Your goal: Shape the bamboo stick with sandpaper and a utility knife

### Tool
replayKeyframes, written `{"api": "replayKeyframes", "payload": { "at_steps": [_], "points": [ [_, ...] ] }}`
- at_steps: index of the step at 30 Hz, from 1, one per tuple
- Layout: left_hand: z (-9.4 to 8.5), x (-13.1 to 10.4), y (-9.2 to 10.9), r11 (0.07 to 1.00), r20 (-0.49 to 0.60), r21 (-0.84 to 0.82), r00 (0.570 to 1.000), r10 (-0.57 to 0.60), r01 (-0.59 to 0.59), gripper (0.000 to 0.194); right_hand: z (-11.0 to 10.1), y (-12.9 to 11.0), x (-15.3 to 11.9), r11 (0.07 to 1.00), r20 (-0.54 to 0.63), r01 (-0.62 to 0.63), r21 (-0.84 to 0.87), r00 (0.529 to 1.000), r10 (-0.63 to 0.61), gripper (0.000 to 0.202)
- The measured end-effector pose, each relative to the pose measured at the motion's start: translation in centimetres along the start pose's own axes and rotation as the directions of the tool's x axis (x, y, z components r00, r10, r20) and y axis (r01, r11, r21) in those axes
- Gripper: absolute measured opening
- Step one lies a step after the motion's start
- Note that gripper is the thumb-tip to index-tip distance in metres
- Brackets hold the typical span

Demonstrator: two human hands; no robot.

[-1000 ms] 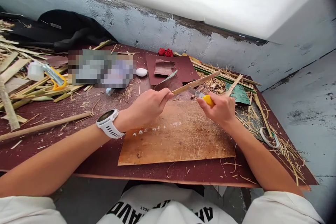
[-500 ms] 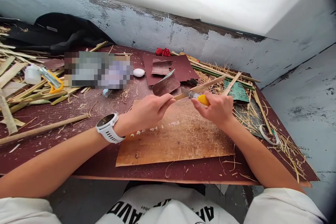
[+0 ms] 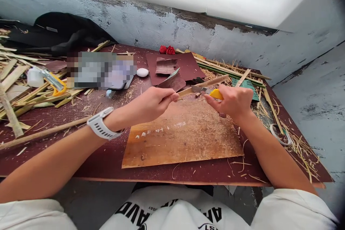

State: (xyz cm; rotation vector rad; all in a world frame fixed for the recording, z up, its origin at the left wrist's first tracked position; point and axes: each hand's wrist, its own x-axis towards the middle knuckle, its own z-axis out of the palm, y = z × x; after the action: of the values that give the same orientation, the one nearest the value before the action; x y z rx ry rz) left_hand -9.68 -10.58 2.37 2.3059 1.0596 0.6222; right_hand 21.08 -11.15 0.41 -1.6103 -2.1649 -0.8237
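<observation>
My left hand [image 3: 159,103], with a white watch on its wrist, is closed on the near end of a bamboo strip [image 3: 185,92]. The strip slants up to the right above a worn wooden board [image 3: 183,140]. Wrapped in my right hand [image 3: 233,100] is a yellow utility knife [image 3: 216,94], its metal blade pointing left and lying against the strip. The contact edge is too small to make out. Fine shavings and white marks show on the board.
Bamboo pieces [image 3: 12,107] and another yellow cutter [image 3: 58,85] lie at the left. A white egg-shaped object [image 3: 142,72], sandpaper [image 3: 188,66] and red flowers [image 3: 170,50] sit at the back. Shavings and a tape ring [image 3: 280,134] are at the right.
My right hand has moved right and slightly up with the knife. My left hand has shifted slightly left and up, its wrist turned. The camera view has moved a little.
</observation>
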Motion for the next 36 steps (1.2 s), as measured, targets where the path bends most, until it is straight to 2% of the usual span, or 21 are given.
{"api": "replayKeyframes", "payload": {
  "at_steps": [2,4,6,8,9,11,14,15,16,18,20,22,25,27,32,36],
  "points": [
    [-0.7,0.1,0.2,0.998,0.118,-0.039,0.992,-0.048,0.053,0.036,-0.1,0.2,0.1,1.0,0.027,0.014,0.0,1.0,-0.014,0.072],
    [-0.8,0.1,0.5,0.999,0.129,0.003,0.991,-0.048,0.048,0.035,-0.3,0.5,0.2,1.0,0.048,0.011,-0.009,0.999,-0.011,0.072],
    [-0.3,-0.1,0.7,0.987,-0.005,0.163,1.0,-0.008,0.009,0.035,-0.4,0.8,0.4,1.0,0.046,-0.024,-0.02,0.999,0.025,0.074],
    [0.5,-0.2,0.8,0.938,-0.151,0.346,0.987,0.053,0.003,0.036,-0.4,1.2,0.5,0.997,0.031,-0.065,-0.03,0.997,0.065,0.075],
    [0.8,-0.3,0.9,0.919,-0.191,0.393,0.98,0.065,0.016,0.037,-0.3,1.3,0.5,0.997,0.024,-0.074,-0.039,0.997,0.075,0.075],
    [1.0,-0.1,0.9,0.944,-0.179,0.33,0.983,0.031,0.03,0.036,-0.1,1.5,0.6,0.997,0.026,-0.055,-0.062,0.998,0.057,0.075],
    [0.4,0.3,0.8,0.998,0.024,0.019,0.998,-0.064,0.063,0.038,0.4,1.8,0.6,0.995,0.012,-0.011,-0.102,1.0,0.013,0.078],
    [0.2,0.5,0.7,0.997,0.074,-0.037,0.995,-0.068,0.07,0.039,0.7,1.9,0.6,0.994,0.005,-0.004,-0.108,1.0,0.004,0.077],
    [0.2,0.5,0.6,0.997,0.074,-0.027,0.995,-0.064,0.066,0.039,0.9,1.9,0.6,0.994,-0.001,-0.002,-0.11,1.0,0.002,0.077],
    [0.6,0.4,0.4,0.985,-0.054,0.165,0.998,-0.04,0.048,0.036,1.2,1.9,0.6,0.995,-0.016,-0.021,-0.099,1.0,0.019,0.075],
    [1.4,0.0,0.1,0.921,-0.183,0.386,0.983,0.018,0.055,0.036,1.2,1.5,0.6,0.998,-0.015,-0.034,-0.044,0.999,0.034,0.073],
    [2.2,-0.4,-0.2,0.878,-0.221,0.475,0.973,0.057,0.057,0.039,1.0,0.9,0.4,0.998,-0.003,-0.038,0.056,0.999,0.038,0.072],
    [2.9,-0.9,-0.8,0.895,-0.232,0.445,0.967,0.103,0.011,0.042,0.3,-0.3,0.1,0.979,0.018,-0.018,0.201,1.0,0.015,0.07],
    [3.1,-1.0,-1.0,0.908,-0.231,0.419,0.964,0.133,-0.025,0.042,-0.2,-0.9,-0.1,0.973,0.006,-0.015,0.231,1.0,0.014,0.069],
    [3.6,-1.0,-1.0,0.937,-0.248,0.339,0.954,0.17,-0.079,0.04,-0.6,-1.6,-0.3,0.982,-0.04,-0.036,0.183,0.998,0.045,0.069],
    [4.2,-1.4,-0.7,0.963,-0.257,0.265,0.959,0.12,-0.049,0.04,-0.5,-2.1,-0.6,0.988,-0.091,-0.039,0.147,0.994,0.053,0.068]
  ]
}}
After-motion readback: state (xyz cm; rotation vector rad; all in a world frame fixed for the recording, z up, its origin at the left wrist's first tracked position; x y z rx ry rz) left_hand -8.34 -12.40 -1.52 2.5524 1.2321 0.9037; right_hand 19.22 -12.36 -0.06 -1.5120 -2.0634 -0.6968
